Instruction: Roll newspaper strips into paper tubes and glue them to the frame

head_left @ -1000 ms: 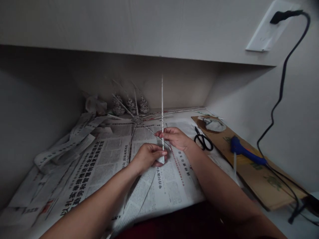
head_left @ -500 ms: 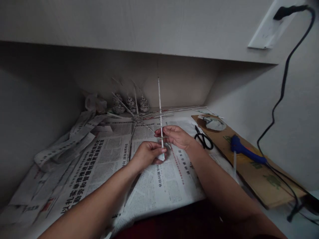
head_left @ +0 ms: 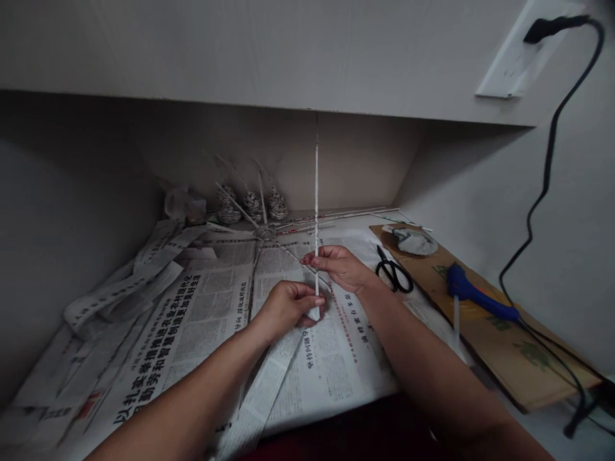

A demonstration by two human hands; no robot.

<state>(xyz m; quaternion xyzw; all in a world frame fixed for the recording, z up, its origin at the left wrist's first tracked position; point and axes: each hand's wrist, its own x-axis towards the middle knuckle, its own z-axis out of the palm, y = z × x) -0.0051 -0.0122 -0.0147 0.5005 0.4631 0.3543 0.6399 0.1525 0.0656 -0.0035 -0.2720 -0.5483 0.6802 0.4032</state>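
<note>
Between my hands stands a thin rolled newspaper tube [head_left: 316, 198], upright, with a finer dark tip showing at its top. My left hand [head_left: 287, 308] is closed, pinching the tube's lower end between thumb and fingers. From there a flat newspaper strip [head_left: 264, 394] trails down toward the table's front edge. Slightly higher, my right hand [head_left: 344, 267] is also closed, its thumb and fingers on the tube. Behind it lies a woven piece [head_left: 264, 233] with paper spokes sticking out, one spoke reaching close to my right fingers.
Newspaper sheets [head_left: 216, 301] cover the table, with loose paper strips [head_left: 120, 288] at left. Black scissors [head_left: 394, 272] lie right, beside cardboard [head_left: 523, 365] bearing a blue glue gun [head_left: 480, 296]. Woven cone shapes [head_left: 252, 205] stand at the back. A shelf panel [head_left: 269, 57] hangs above.
The tube and both hands have shifted slightly right and a little lower in view. More of the newspaper strip shows below my left hand.
</note>
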